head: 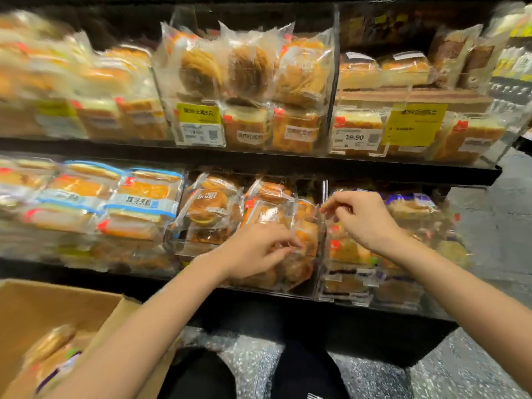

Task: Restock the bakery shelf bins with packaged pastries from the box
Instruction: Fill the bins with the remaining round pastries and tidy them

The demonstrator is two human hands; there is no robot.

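Clear-wrapped pastry pack (302, 240): one, pinched by two hands (259, 249) (362, 217).

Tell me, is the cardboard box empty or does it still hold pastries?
Not empty. The box is open at lower left, and a few packaged pastries lie inside.

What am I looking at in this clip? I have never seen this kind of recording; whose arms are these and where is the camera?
There is one picture, from a wide-angle camera worn on a person's head, looking forward and down. No robot: two bare hands work at a shop's bakery shelf. The left hand and right hand both pinch the clear wrapper of a packaged pastry in a clear bin on the lower shelf. At lower left an open cardboard box holds more pastries. The yellow tags above are price labels.
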